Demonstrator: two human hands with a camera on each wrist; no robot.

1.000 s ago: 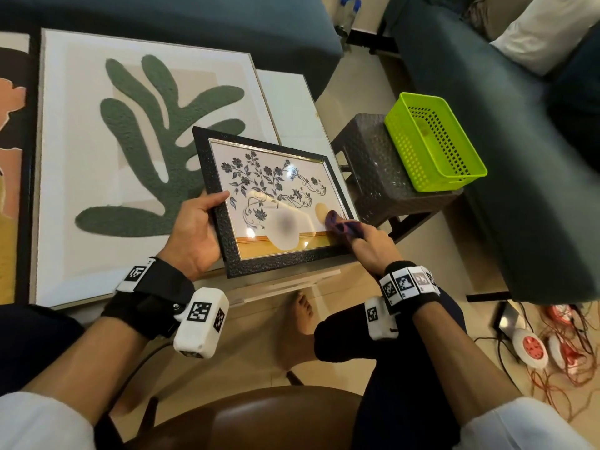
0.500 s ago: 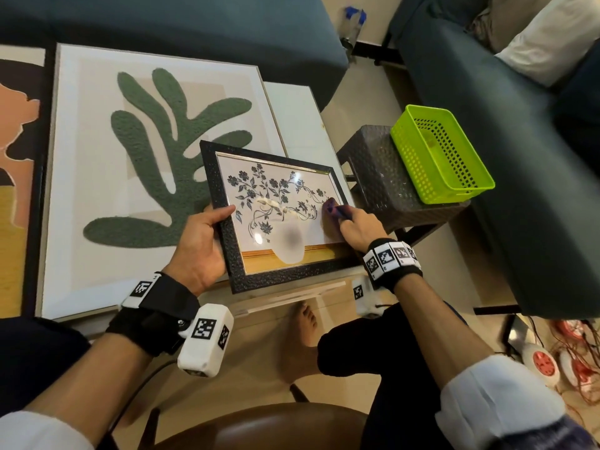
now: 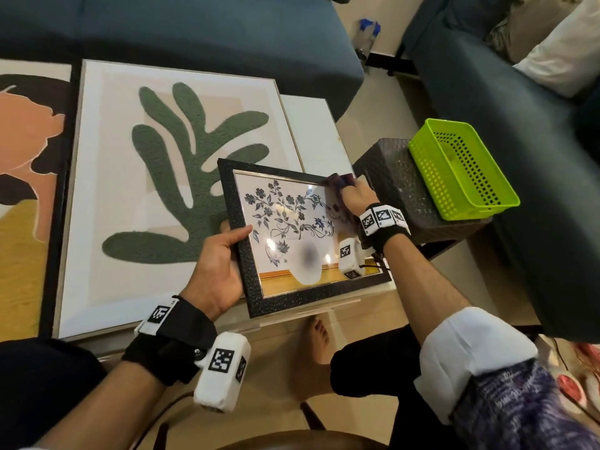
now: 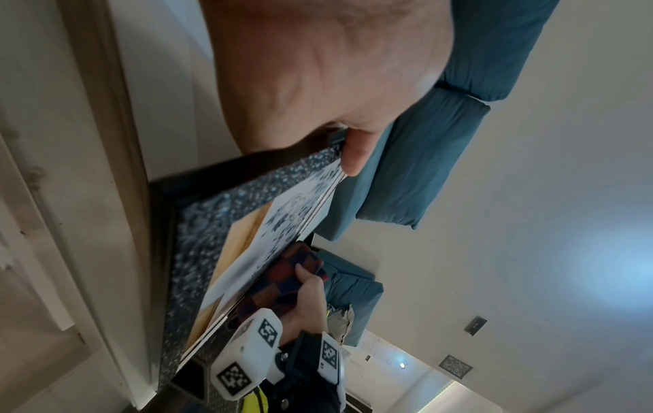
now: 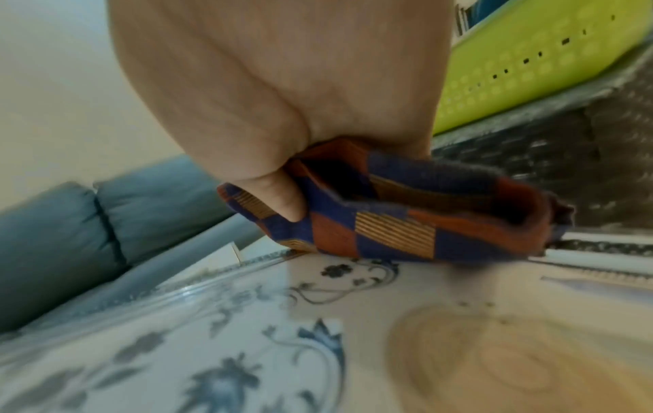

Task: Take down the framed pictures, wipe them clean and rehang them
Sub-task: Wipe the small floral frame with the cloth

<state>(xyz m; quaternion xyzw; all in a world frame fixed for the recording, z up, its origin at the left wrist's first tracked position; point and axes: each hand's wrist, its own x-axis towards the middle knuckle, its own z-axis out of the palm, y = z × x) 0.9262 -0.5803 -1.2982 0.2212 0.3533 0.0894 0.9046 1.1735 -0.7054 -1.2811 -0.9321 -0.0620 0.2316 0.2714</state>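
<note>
Left hand (image 3: 218, 271) grips the left edge of the black picture frame (image 3: 256, 287), thumb over the front, frame tilted up. Right hand (image 3: 355, 198) pinches a folded checkered cloth (image 5: 406, 220), pressing it on the glass at the frame's far right corner. Green basket (image 3: 461, 167) just right of that hand.

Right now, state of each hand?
Left hand: grips the left edge of the small black picture frame.
Right hand: grips a folded checked cloth, pressed on the glass near the far right corner.

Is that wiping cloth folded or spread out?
Folded: the checked cloth shows doubled layers, bunched in the right hand.
</note>
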